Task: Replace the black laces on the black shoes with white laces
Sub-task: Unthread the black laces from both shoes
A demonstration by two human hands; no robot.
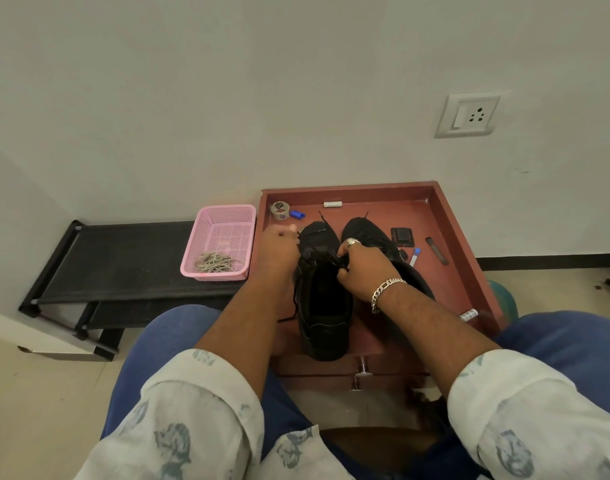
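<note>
Hands unlacing one of two black shoes on a red-brown counter

Two black shoes [326, 306] stand side by side on the counter [466, 237], the right one half hidden by the right hand [360, 268]; its fingers pinch the black lace [326, 256]; left hand [279, 249] fingers curled, blurred, grip unclear; pink basket [220, 237] to the left holds pale laces [215, 262]; tape roll [279, 210], blue cap, small tube lie far; no legible writing.

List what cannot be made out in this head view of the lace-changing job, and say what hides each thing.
- Left shoe eyelets: covered by both hands.
- Left hand fingertips: motion-blurred, grip unclear.
- Right shoe rear half: behind the right hand and forearm.
- Laces in the pink basket: too small to count.
- Small items on the red tray: too small to identify.
</note>
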